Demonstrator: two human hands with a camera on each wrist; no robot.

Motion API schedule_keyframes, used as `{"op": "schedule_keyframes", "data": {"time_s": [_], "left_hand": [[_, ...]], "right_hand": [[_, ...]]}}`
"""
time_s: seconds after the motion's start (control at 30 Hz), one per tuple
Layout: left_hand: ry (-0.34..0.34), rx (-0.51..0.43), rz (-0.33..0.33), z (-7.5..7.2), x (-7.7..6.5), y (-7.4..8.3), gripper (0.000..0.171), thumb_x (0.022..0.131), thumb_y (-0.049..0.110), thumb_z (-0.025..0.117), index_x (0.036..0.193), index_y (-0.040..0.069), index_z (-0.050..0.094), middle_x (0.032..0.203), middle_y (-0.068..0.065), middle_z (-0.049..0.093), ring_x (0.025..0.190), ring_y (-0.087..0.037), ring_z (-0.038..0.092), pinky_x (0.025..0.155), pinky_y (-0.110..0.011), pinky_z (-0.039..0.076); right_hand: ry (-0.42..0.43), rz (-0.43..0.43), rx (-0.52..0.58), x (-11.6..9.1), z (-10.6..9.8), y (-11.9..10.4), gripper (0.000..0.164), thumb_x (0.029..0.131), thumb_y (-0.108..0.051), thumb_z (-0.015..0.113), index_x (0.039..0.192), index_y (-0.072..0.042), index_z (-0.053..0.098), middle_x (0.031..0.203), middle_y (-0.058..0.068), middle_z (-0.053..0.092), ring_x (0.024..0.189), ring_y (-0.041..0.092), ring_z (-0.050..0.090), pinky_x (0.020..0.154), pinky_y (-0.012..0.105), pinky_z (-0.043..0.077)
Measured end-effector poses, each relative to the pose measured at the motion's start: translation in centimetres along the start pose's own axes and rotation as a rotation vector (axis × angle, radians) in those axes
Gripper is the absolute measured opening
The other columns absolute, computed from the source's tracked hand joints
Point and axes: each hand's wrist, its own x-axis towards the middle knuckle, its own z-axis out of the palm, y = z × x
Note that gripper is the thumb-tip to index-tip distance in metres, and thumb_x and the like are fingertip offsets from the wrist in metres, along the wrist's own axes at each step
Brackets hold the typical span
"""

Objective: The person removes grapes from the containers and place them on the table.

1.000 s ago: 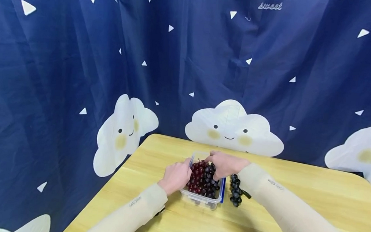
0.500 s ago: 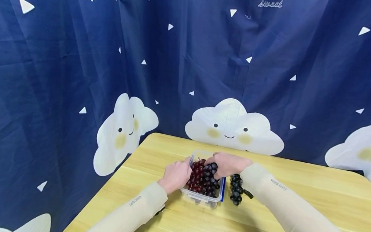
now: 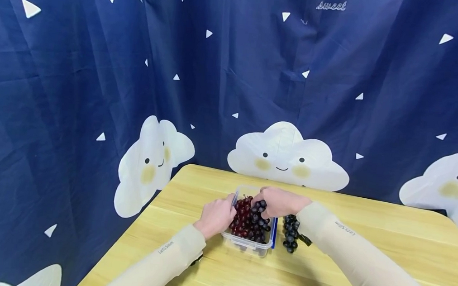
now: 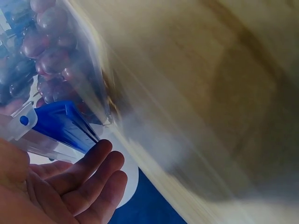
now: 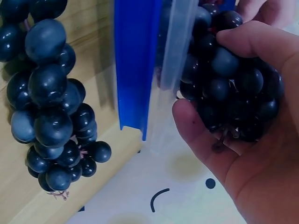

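Note:
A clear plastic container stands on the table, with red grapes in its left half. My left hand holds the container's left side at the rim. In the left wrist view, several of its fingers extend beside a blue latch flap. Inside the right half, my right hand grips a bunch of dark grapes, thumb and fingers around it. More dark grapes lie below. Another bunch of black grapes lies on the table to the right of the container, under the right wrist.
The light wooden table reaches far to the right. A blue curtain with white clouds hangs behind it and on the left. On the container's right side, a blue latch flap hangs down beside the loose bunch.
The right hand has shifted slightly right, and more of the dark grapes show beside its fingers. The left hand stays at the container's left side.

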Motion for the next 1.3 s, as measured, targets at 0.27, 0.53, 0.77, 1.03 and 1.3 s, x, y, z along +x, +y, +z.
{"op": "schedule_keyframes", "data": {"time_s": [0.27,0.53,0.77,1.03,1.3], "left_hand": [[0.007,0.009,0.007,-0.1,0.1,0.0,0.037,0.098,0.023,0.056,0.132,0.011,0.059,0.083,-0.008,0.07,0.072,-0.028,0.068,0.054,-0.042,0.05],[0.01,0.008,0.022,-0.2,0.0,0.0,0.036,0.098,0.023,0.058,0.131,0.009,0.059,0.08,-0.008,0.068,0.068,-0.026,0.067,0.052,-0.04,0.049],[-0.007,0.014,0.009,-0.2,0.1,0.1,0.037,0.099,0.024,0.056,0.133,0.01,0.057,0.082,-0.009,0.069,0.071,-0.028,0.068,0.054,-0.042,0.05],[-0.008,0.009,0.007,-0.3,0.1,0.1,0.039,0.099,0.025,0.056,0.135,0.01,0.057,0.083,-0.01,0.07,0.072,-0.028,0.068,0.053,-0.042,0.05],[-0.022,-0.001,0.009,-0.5,0.1,0.2,0.041,0.099,0.023,0.057,0.136,0.008,0.056,0.077,-0.007,0.066,0.064,-0.023,0.063,0.05,-0.037,0.048]], "right_hand": [[0.041,-0.061,-0.036,-0.3,-0.7,-0.6,0.041,0.081,-0.014,0.08,0.12,-0.019,0.073,0.12,0.005,0.066,0.102,0.018,0.062,0.087,0.032,0.055],[0.077,-0.11,-0.033,-0.8,-1.5,-1.2,0.04,0.079,-0.012,0.079,0.118,-0.018,0.074,0.117,0.004,0.067,0.1,0.016,0.062,0.088,0.033,0.055],[0.107,-0.131,-0.054,-1.5,-2.7,-1.6,0.036,0.08,-0.013,0.078,0.116,-0.016,0.074,0.114,0.003,0.067,0.101,0.019,0.064,0.088,0.036,0.055],[0.119,-0.147,-0.039,-1.9,-3.5,-2.2,0.036,0.08,-0.013,0.076,0.116,-0.015,0.074,0.113,0.001,0.066,0.097,0.015,0.064,0.089,0.033,0.055],[0.122,-0.143,-0.025,-2.4,-4.5,-2.1,0.036,0.079,-0.01,0.075,0.115,-0.016,0.074,0.116,0.003,0.065,0.101,0.017,0.062,0.089,0.034,0.055]]}}
